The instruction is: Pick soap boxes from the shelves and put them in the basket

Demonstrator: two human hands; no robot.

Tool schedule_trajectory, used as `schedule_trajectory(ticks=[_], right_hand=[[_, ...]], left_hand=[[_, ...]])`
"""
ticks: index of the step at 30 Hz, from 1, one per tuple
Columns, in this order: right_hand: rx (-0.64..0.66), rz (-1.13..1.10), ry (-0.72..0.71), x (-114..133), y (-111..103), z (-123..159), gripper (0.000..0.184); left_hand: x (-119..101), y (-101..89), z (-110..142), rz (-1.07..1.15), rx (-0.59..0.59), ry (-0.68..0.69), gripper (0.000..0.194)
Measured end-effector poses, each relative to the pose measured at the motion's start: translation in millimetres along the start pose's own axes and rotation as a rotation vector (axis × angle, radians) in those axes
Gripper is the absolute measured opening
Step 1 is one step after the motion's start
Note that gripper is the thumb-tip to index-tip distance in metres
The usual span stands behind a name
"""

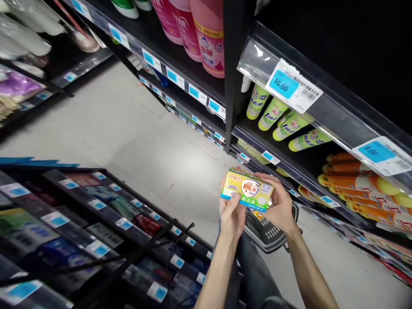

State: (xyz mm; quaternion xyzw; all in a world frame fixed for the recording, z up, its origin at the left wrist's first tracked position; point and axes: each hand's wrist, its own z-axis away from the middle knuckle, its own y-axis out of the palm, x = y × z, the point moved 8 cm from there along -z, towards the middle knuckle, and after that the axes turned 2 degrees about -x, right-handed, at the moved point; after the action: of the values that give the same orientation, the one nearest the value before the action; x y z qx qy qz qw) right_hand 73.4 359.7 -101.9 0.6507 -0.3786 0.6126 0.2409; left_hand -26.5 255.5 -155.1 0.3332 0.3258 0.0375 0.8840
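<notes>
A yellow, green and blue soap package (247, 191) is held level between both hands, its printed front turned up toward me. My left hand (232, 212) grips its left end, with the thumb lying on the front face. Around the right end, my right hand (280, 204) is closed, fingers along the top edge and thumb underneath. Below the package sits a dark grey shopping basket (268, 238), partly hidden by my hands. Something colourful (256, 213) shows in it, too covered to name.
On the right, a shelf holds yellow-green tubes (270, 113) and orange packs (357, 180) behind price tags. Pink bottles (207, 38) stand on the upper shelf. A low rack of boxed goods (106, 234) lines the left. Grey floor (144, 141) runs along the aisle.
</notes>
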Motion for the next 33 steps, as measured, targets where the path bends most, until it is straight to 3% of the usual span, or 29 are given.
schedule_trajectory(ticks=[4,9,13,16,18,20,23,27,30,33], right_hand=[[0.014,-0.029,0.090,-7.3,2.9,15.9,0.074],[0.110,-0.376,0.440,-37.1,12.1,55.2,0.125],[0.084,-0.493,0.725,-57.5,8.7,91.3,0.108],[0.119,-0.420,0.759,-51.4,-3.4,108.9,0.106],[0.142,-0.324,0.675,-31.3,-18.2,112.7,0.103],[0.114,-0.144,0.483,7.2,-42.1,107.1,0.093],[0.027,0.190,0.142,93.1,-87.1,89.7,0.078],[-0.133,0.572,-0.129,192.3,-158.2,58.5,0.061],[-0.312,0.834,-0.310,229.3,-208.9,31.1,0.069],[-0.558,1.039,-0.379,234.5,-248.2,1.4,0.084]], left_hand=[[7.4,-23.9,5.5,-0.001,-0.070,-0.019,0.091],[30.6,-66.2,16.9,-0.072,-0.109,-0.050,0.092],[43.1,-84.9,37.3,-0.198,-0.092,-0.012,0.096],[42.8,-88.6,61.0,-0.418,-0.020,0.027,0.100],[44.2,-86.0,78.7,-0.529,0.052,0.026,0.099],[47.5,-77.9,94.9,-0.542,0.127,0.021,0.100],[54.5,-54.6,111.0,-0.430,0.294,0.054,0.098],[75.2,-28.7,126.5,-0.365,0.636,0.084,0.064],[99.3,-39.0,139.6,-0.444,0.673,0.044,0.045],[119.6,-54.8,158.1,-0.501,0.630,-0.036,0.038]])
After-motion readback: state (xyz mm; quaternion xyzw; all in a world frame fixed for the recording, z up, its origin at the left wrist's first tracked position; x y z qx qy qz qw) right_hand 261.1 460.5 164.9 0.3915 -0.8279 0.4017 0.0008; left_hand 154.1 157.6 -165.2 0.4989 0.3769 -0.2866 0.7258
